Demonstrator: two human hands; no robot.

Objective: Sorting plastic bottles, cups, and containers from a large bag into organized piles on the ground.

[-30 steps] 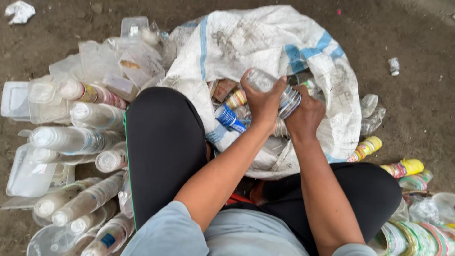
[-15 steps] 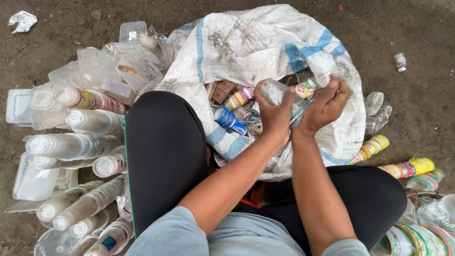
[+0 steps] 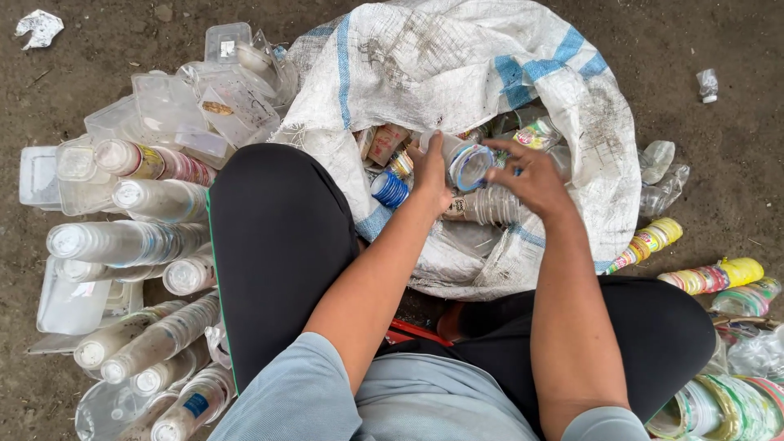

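While both hands (image 3: 482,175) clasp a clear cup (image 3: 464,160), the white sack (image 3: 457,65) gapes.

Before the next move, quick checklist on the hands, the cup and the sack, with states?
1. Left hand grips the clear plastic cup: ok.
2. Right hand has a hold on the cup: cannot tell, its fingers spread beside the rim.
3. Cup is over the open white woven sack: ok.
4. Cup is empty inside: cannot tell.
5. Stacked cups on the ground to the person's left lie in tidy rows: ok.
6. Ground to the right is tidy: not ok, colourful cup stacks lie scattered.
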